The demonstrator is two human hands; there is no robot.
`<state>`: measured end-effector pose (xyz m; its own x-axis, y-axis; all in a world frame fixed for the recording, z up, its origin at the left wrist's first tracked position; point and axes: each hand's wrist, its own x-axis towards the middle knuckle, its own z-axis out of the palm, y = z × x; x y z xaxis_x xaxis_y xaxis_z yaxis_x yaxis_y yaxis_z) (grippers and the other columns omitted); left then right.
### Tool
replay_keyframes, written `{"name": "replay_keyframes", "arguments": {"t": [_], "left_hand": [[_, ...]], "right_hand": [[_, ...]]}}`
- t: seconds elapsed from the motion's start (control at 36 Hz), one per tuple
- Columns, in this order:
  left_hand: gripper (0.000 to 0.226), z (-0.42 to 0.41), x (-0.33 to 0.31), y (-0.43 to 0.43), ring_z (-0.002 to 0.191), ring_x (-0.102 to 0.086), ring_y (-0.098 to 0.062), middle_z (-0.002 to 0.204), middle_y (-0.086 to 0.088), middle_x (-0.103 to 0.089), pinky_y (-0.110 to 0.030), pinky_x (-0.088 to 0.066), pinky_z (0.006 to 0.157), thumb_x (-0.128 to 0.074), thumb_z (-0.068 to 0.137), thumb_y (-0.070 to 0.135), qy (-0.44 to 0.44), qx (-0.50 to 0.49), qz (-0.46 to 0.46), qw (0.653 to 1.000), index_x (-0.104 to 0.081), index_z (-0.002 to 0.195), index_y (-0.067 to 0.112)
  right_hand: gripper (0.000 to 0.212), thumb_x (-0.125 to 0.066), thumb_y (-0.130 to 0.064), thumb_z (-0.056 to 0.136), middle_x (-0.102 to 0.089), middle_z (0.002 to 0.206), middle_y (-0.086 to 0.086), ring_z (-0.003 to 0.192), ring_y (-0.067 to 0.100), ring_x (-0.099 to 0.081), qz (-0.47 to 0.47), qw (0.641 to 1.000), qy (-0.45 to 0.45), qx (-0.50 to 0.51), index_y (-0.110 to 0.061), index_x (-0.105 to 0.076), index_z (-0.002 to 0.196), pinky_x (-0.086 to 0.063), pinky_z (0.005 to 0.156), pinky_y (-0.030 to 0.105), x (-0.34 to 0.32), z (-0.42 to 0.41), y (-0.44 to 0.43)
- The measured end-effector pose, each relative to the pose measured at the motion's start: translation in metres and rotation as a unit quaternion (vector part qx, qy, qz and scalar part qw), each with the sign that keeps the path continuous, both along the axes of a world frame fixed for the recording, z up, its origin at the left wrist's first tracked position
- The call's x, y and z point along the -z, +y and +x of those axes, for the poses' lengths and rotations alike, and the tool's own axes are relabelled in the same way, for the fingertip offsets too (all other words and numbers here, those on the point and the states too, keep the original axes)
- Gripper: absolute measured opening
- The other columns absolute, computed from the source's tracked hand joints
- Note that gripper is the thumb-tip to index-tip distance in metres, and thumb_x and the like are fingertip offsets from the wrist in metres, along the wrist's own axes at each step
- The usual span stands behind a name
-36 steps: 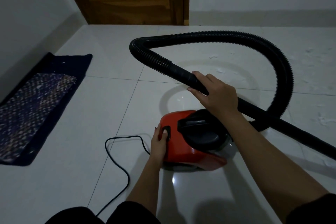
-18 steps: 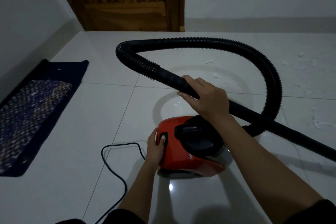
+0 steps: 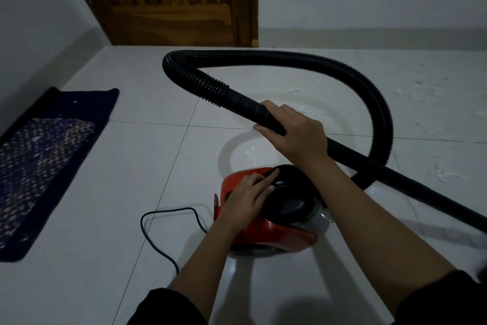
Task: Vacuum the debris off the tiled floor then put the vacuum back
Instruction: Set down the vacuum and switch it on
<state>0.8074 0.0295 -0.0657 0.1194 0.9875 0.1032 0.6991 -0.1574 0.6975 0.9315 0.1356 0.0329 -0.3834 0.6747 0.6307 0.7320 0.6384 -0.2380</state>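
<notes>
Your right hand (image 3: 295,133) wraps tube (image 3: 243,102); your left hand (image 3: 246,199), fingers spread flat, rests atop vacuum (image 3: 276,236) just below it.

Behind the left hand (image 3: 247,199) and the right hand (image 3: 299,133) both forearms (image 3: 369,219) are bare from the wrist back to about the elbow. There the left sleeve (image 3: 168,307) begins, a dark, plain cloth, probably black though the dim light makes the shade hard to judge, with a soft rounded edge. The right sleeve (image 3: 445,295), well behind its hand, is of the same dark plain cloth and ends in a similar loose edge.
</notes>
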Motion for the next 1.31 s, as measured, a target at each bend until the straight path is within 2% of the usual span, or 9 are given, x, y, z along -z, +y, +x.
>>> {"name": "replay_keyframes", "arguments": {"t": [0.17,0.31,0.64,0.83,0.89,0.94,1.03,1.14,1.31], "left_hand": [[0.047,-0.008,-0.003,-0.01,0.105,-0.045,-0.016,0.111,-0.003,-0.047,-0.032,-0.04,0.094,-0.033,0.102,0.034,0.055,-0.014,-0.01,0.998,-0.015,0.144,0.044],[0.046,-0.026,-0.002,-0.027,0.107,-0.046,-0.016,0.11,-0.002,-0.047,-0.034,-0.042,0.096,-0.035,0.1,0.035,0.025,-0.075,-0.019,0.997,-0.018,0.141,0.047],[0.043,-0.083,-0.008,-0.094,0.109,-0.041,-0.005,0.113,0.006,-0.045,-0.016,-0.026,0.098,-0.037,0.1,0.032,0.005,-0.159,-0.083,0.984,-0.03,0.14,0.046],[0.042,-0.097,-0.021,-0.131,0.12,-0.04,-0.007,0.129,0.004,-0.047,-0.028,-0.033,0.108,-0.042,0.099,0.036,0.018,-0.194,-0.109,0.975,-0.038,0.14,0.041],[0.041,-0.098,-0.038,-0.13,0.128,-0.037,-0.009,0.139,0.003,-0.045,-0.034,-0.03,0.114,-0.045,0.098,0.032,0.028,-0.204,-0.1,0.973,-0.045,0.139,0.032],[0.037,-0.094,-0.066,-0.125,0.127,-0.041,-0.008,0.136,0.001,-0.05,-0.027,-0.03,0.113,-0.046,0.098,0.028,0.023,-0.226,-0.072,0.971,-0.052,0.135,0.023],[0.032,-0.089,-0.125,-0.116,0.11,-0.05,-0.01,0.116,-0.008,-0.063,-0.015,-0.035,0.098,-0.045,0.096,0.02,0.037,-0.264,0.015,0.964,-0.064,0.118,0.008],[0.028,-0.086,-0.202,-0.116,0.086,-0.052,-0.016,0.086,-0.008,-0.065,-0.03,-0.044,0.077,-0.042,0.093,0.015,0.036,-0.319,0.139,0.937,-0.066,0.09,0.001],[0.029,-0.094,-0.288,-0.103,0.098,-0.053,-0.022,0.098,-0.015,-0.063,-0.027,-0.041,0.09,-0.045,0.092,0.013,0.138,-0.258,0.19,0.937,-0.068,0.101,-0.003]], "right_hand": [[0.041,-0.057,-0.052,0.086,-0.061,0.072,-0.006,0.053,0.014,-0.056,-0.008,1.0,0.0,-0.021,-0.024,-0.064,0.115,-0.038,0.043,0.019,0.002,-0.016,-0.004],[0.04,-0.055,-0.052,0.087,-0.059,0.071,-0.006,0.053,0.013,-0.053,-0.028,0.998,-0.002,-0.059,-0.024,-0.062,0.115,-0.04,0.041,0.022,0.001,-0.036,-0.013],[0.044,-0.055,-0.053,0.085,-0.063,0.077,-0.007,0.06,0.019,-0.06,-0.07,0.982,0.029,-0.172,-0.024,-0.061,0.118,-0.049,0.049,0.027,-0.008,-0.096,-0.049],[0.051,-0.049,-0.058,0.084,-0.065,0.085,-0.009,0.069,0.017,-0.063,-0.152,0.964,0.022,-0.216,-0.029,-0.058,0.124,-0.053,0.059,0.03,-0.019,-0.115,-0.065],[0.053,-0.047,-0.059,0.083,-0.065,0.087,-0.01,0.07,0.015,-0.064,-0.187,0.956,0.019,-0.225,-0.029,-0.057,0.125,-0.054,0.06,0.031,-0.023,-0.116,-0.071],[0.053,-0.047,-0.058,0.083,-0.066,0.087,-0.009,0.071,0.015,-0.064,-0.218,0.946,0.022,-0.24,-0.027,-0.057,0.126,-0.055,0.06,0.032,-0.03,-0.115,-0.076],[0.049,-0.05,-0.054,0.086,-0.065,0.094,-0.011,0.082,0.011,-0.063,-0.282,0.924,0.01,-0.258,-0.029,-0.054,0.128,-0.054,0.066,0.032,-0.045,-0.107,-0.081],[0.046,-0.058,-0.045,0.089,-0.062,0.102,-0.011,0.092,0.011,-0.061,-0.36,0.898,0.001,-0.252,-0.033,-0.049,0.132,-0.052,0.076,0.031,-0.073,-0.096,-0.08],[0.048,-0.061,-0.037,0.089,-0.06,0.105,-0.005,0.092,0.015,-0.059,-0.442,0.862,-0.005,-0.248,-0.032,-0.047,0.135,-0.051,0.082,0.035,-0.109,-0.079,-0.076]]}}
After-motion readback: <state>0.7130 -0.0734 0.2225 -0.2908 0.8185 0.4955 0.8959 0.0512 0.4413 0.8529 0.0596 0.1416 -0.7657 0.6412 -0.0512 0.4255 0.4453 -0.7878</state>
